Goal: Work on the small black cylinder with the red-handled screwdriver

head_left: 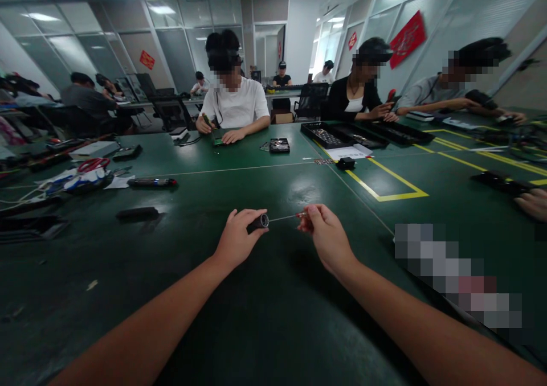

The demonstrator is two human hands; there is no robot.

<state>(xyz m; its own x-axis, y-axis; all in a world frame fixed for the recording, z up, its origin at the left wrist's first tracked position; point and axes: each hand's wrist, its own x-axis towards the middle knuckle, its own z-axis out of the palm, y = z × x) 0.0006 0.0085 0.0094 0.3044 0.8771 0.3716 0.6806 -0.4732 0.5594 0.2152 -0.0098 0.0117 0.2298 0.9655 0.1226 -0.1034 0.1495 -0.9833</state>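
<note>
My left hand [237, 238] is closed around a short dark cylindrical handle [260, 222], held just above the green table [239, 317]. A thin metal shaft [287, 217] runs from the handle's open end toward the right. My right hand [323, 232] pinches the far end of that shaft between thumb and fingers. Both forearms reach in from the bottom of the view.
A dark flat bar [137, 213] and a black-and-red tool [152, 182] lie to the left, with red scissors [93, 164] and cables beyond. Black trays [327, 134] and yellow floor-tape lines [384, 187] sit to the right. Several people work across the table; another person's hand [533, 202] rests at the right edge.
</note>
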